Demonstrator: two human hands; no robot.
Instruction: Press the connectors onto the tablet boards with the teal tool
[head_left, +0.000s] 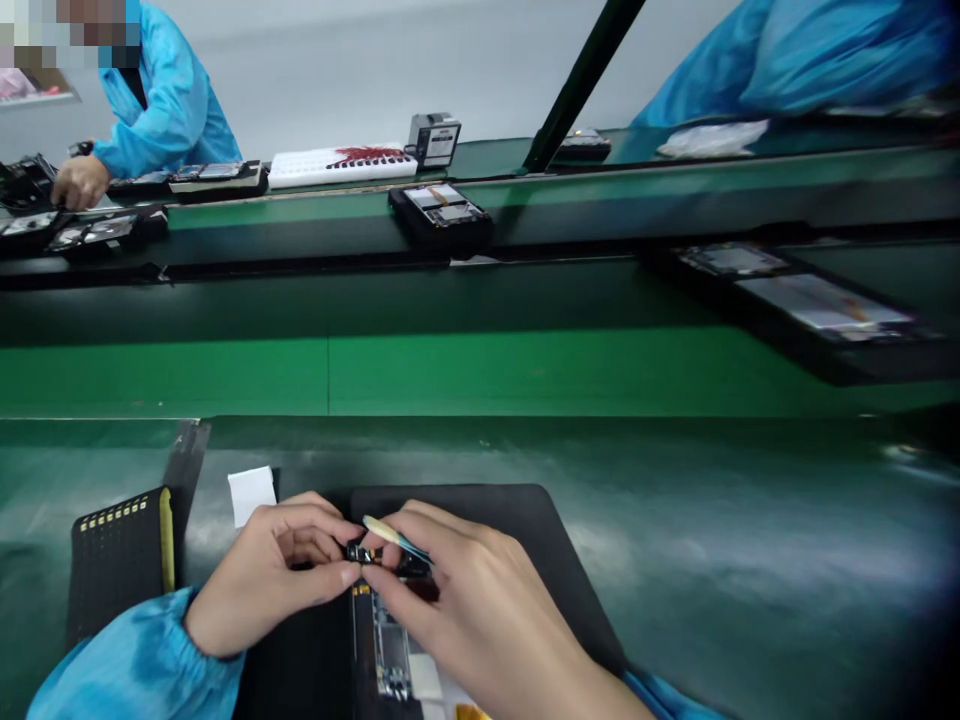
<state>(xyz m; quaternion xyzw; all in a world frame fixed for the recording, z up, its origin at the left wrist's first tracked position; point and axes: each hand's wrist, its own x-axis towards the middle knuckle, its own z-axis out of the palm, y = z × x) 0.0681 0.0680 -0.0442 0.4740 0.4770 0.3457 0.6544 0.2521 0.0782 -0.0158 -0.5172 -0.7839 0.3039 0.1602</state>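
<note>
Left hand (274, 580) and right hand (465, 600), fingertips pinched together.

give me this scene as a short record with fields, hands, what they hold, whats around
left hand: left hand pinches a small dark part at its fingertips
right hand: right hand meets it there, with a thin blue-and-cream tool
below hands: opened device on a black mat
left of mat: perforated black tray, white paper slip
beyond: green conveyor belt carrying a black tray of devices
others: a person in a blue coat at far left
</note>
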